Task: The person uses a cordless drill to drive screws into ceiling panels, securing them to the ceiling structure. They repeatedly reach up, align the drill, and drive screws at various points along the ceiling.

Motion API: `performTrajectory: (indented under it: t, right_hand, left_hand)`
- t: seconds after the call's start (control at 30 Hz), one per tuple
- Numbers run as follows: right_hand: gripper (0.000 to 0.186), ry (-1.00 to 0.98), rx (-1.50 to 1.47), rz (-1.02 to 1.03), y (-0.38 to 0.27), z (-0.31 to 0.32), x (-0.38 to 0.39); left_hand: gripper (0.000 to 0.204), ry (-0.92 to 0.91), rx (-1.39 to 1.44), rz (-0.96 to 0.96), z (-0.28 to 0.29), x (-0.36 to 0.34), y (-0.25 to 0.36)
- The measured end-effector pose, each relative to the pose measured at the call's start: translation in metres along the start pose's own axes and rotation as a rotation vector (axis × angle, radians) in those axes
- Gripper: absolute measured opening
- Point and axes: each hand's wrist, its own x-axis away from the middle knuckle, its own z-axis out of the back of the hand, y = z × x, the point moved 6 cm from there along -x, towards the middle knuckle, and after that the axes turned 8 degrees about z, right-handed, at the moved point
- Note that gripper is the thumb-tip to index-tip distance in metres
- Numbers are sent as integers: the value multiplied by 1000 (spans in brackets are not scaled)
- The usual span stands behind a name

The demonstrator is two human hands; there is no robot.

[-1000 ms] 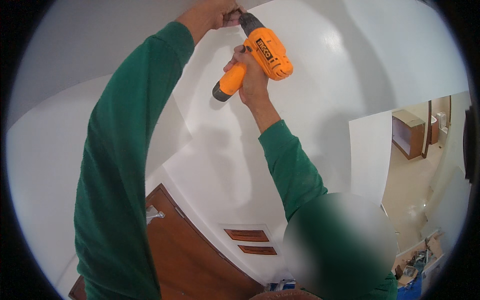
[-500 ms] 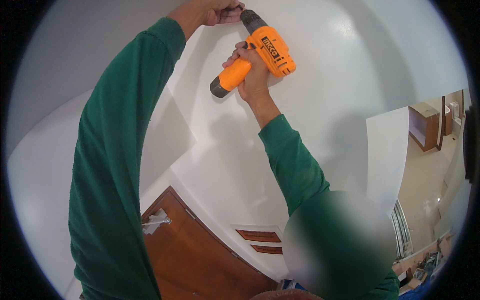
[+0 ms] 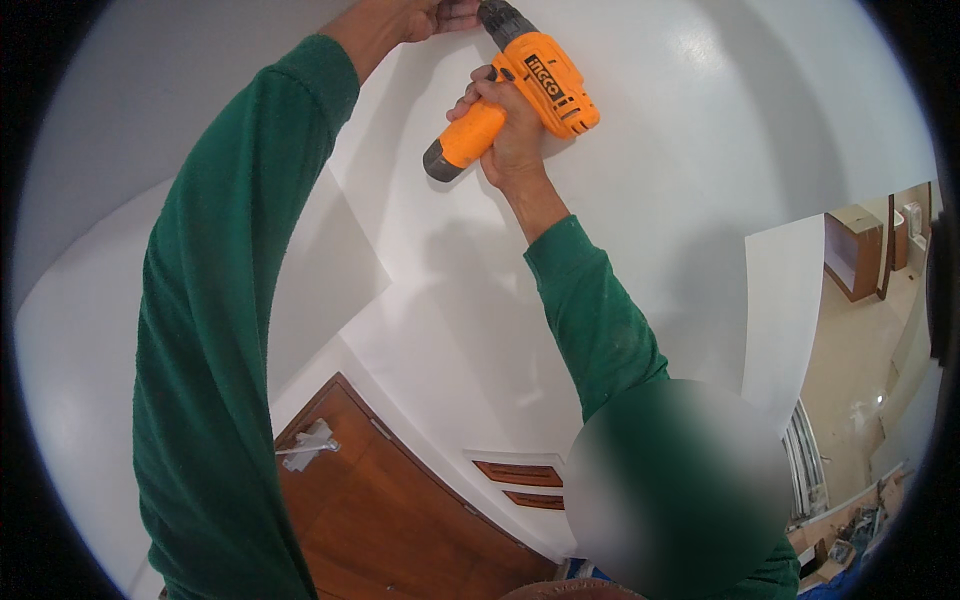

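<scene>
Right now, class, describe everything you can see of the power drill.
The drill has an orange, plastic-looking body with a dark side label, rear slots and a black chuck. Its orange handle ends in a dark base. The right hand grips the handle; the chuck points to the upper left of the picture, beside the left hand, though contact there is unclear.

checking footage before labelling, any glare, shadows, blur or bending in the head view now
Head view: the brown wooden door has a bowed edge from the fisheye; same view: soft shadows and a pale glare patch on the white wall; same view: a round low patch is heavily blurred, the orange-and-black cordless drill fairly sharp.
</scene>
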Motion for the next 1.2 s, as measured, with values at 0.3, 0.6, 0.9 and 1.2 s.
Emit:
performTrajectory:
  t: [0.3,0.6,0.9,1.2]
  right_hand:
    - [20,-11,62,25,-7,1,0]
    - [21,7,81,61,-8,-2,2]
    - [20,-4,40,24,-5,-1,1]
    - [14,-36,43,30,-8,-3,-1]
  left_hand:
    - [26,3,-2,-99,-7,21,5]
    - [27,-79,-31,-121,-3,17,5]
    - [27,-44,-21,-133,-2,26,2]
    - [27,-120,1,-168,0,9,-2]
